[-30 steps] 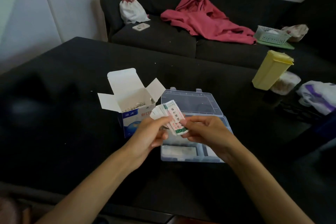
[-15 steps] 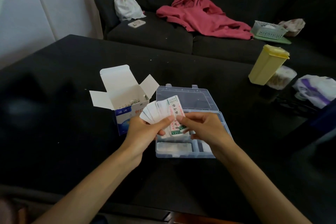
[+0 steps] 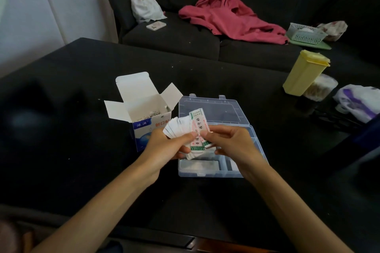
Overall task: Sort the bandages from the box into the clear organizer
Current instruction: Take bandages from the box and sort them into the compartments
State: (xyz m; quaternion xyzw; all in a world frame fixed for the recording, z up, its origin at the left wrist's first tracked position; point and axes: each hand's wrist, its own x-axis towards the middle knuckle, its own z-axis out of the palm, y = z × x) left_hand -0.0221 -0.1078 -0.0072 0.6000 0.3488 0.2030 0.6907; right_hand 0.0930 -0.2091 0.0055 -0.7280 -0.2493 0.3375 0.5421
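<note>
A fanned stack of wrapped bandages (image 3: 185,127) sits in my left hand (image 3: 164,146), thumb pressed on top. My right hand (image 3: 228,141) pinches the front bandage (image 3: 200,125), white with green and red print, at the stack's right edge. Both hands hover over the clear organizer (image 3: 218,172), whose lid (image 3: 213,109) lies open toward the sofa. A white bandage lies in the organizer's front left compartment. The white and blue bandage box (image 3: 144,113) stands open just left of the organizer, with more bandages inside.
On the black table, a yellow lidded container (image 3: 304,74) and a clear jar (image 3: 320,86) stand at the right, with a white and purple bag (image 3: 357,102) beyond. Behind the table is a dark sofa holding a red garment (image 3: 232,16), a white bag (image 3: 146,6), a phone (image 3: 156,25) and a basket (image 3: 306,34).
The stack in my left hand has fanned out wider to the left. My right hand stays on the front bandage. The view has shifted slightly.
</note>
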